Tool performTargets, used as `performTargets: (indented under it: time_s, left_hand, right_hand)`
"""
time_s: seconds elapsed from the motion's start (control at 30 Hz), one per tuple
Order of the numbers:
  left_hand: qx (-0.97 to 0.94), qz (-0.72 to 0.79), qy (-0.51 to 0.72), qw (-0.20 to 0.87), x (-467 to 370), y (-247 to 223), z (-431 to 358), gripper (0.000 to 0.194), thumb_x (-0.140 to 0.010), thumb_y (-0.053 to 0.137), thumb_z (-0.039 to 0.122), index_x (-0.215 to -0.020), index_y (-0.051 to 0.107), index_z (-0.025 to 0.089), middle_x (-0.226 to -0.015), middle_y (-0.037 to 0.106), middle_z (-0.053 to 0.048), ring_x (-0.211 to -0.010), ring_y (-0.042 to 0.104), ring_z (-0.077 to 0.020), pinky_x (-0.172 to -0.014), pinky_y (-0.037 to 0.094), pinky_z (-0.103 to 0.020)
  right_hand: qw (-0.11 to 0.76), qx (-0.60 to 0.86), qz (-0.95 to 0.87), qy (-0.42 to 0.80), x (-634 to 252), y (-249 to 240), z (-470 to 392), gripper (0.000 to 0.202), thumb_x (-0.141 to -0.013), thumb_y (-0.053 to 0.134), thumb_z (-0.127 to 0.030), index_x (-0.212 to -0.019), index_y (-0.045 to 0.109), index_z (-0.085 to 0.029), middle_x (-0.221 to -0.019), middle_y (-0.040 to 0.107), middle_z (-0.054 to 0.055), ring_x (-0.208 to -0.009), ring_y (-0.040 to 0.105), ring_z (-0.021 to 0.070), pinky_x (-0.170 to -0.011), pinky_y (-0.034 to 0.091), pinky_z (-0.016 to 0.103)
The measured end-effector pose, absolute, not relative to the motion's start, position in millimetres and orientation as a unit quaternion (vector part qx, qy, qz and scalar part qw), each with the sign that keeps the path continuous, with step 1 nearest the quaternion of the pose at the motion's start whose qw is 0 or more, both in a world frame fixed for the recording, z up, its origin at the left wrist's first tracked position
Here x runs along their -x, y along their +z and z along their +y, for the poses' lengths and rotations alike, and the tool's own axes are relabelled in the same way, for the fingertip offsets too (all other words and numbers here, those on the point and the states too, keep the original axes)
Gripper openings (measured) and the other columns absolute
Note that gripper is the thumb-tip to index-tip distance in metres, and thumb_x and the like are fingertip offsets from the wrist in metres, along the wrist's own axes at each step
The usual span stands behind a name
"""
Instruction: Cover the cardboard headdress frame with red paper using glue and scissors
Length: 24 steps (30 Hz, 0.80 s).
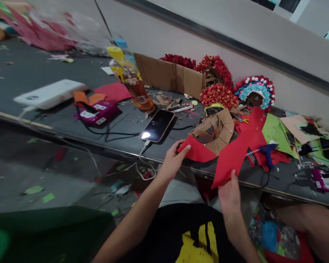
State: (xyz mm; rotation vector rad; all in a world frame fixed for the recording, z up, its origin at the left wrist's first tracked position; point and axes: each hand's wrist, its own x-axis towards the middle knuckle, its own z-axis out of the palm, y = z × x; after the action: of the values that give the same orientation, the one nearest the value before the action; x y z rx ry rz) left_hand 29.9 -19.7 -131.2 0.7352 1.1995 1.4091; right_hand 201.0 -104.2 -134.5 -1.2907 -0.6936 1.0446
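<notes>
My left hand point(173, 160) pinches the left end of a small red paper piece point(199, 149) at the table's front edge. My right hand point(230, 193) is closed on the lower end of a long red paper strip point(237, 153), thumb on top, and the strip slants up and away to the right. Just beyond the two red pieces lies a curved cardboard frame point(224, 126) with cut-out gaps. Whether the small red piece is fixed to that frame, I cannot tell. A blue glue gun point(268, 155) lies right of the strip.
A phone point(158, 126) on a cable lies left of my hands, near a bottle point(138, 91), a purple power strip point(98, 114) and a white power bank point(50, 94). Flower-covered arches point(219, 95) stand at the wall. Green sheets point(276, 133) lie right. Another person's leg point(298, 219) shows below.
</notes>
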Motion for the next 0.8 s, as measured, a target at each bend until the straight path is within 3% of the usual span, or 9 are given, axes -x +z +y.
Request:
performTargets:
  time_s: [0.17, 0.3, 0.43, 0.57, 0.8]
  left_hand:
    - [-0.253, 0.500, 0.607, 0.563, -32.3, -130.4, -39.8, 0.057, -0.057, 0.078, 0.039, -0.107, 0.058, 0.020, -0.098, 0.066, -0.007, -0.082, 0.064, -0.0172, -0.068, 0.051, -0.026]
    - [-0.264, 0.446, 0.598, 0.611, -42.9, -132.4, -57.2, 0.048, -0.062, 0.075, 0.038, -0.103, 0.059, 0.021, -0.110, 0.064, -0.008, -0.098, 0.061, -0.0201, -0.076, 0.051, -0.028]
    - [-0.292, 0.421, 0.587, 0.627, -58.9, -131.5, -59.5, 0.046, -0.061, 0.077, 0.036, -0.100, 0.059, 0.020, -0.112, 0.064, -0.009, -0.108, 0.059, -0.0227, -0.088, 0.048, -0.033]
    - [-0.264, 0.435, 0.592, 0.625, -76.3, -130.3, -53.2, 0.046, -0.056, 0.080, 0.033, -0.095, 0.060, 0.020, -0.103, 0.068, -0.008, -0.101, 0.062, -0.0217, -0.090, 0.046, -0.033]
    - [-0.199, 0.463, 0.627, 0.594, -91.9, -132.2, -42.9, 0.034, -0.059, 0.078, 0.032, -0.085, 0.062, 0.017, -0.085, 0.070, -0.003, -0.075, 0.064, -0.0156, -0.074, 0.049, -0.028]
  right_hand:
    - [0.687, 0.461, -0.045, 0.560, -164.6, -144.7, -93.6, 0.027, -0.071, 0.070, -0.040, -0.092, 0.061, -0.027, -0.087, 0.072, -0.004, -0.079, 0.066, 0.0117, -0.073, 0.055, 0.027]
    - [0.713, 0.433, 0.006, 0.551, -160.9, -149.2, -79.0, 0.019, -0.068, 0.073, -0.031, -0.081, 0.060, -0.025, -0.073, 0.068, -0.007, -0.061, 0.061, 0.0065, -0.061, 0.051, 0.019]
    - [0.699, 0.449, 0.020, 0.556, -161.8, -149.7, -67.0, 0.022, -0.064, 0.074, -0.026, -0.081, 0.061, -0.023, -0.076, 0.068, -0.004, -0.060, 0.060, 0.0076, -0.056, 0.051, 0.020]
    - [0.683, 0.462, -0.019, 0.566, -163.8, -141.3, -61.8, 0.024, -0.063, 0.074, -0.023, -0.083, 0.060, -0.022, -0.082, 0.069, -0.004, -0.067, 0.062, 0.0088, -0.060, 0.053, 0.021]
    - [0.656, 0.454, -0.055, 0.601, -172.6, -123.0, -67.3, 0.029, -0.057, 0.076, -0.020, -0.080, 0.059, -0.021, -0.079, 0.067, -0.004, -0.070, 0.062, 0.0110, -0.060, 0.053, 0.024]
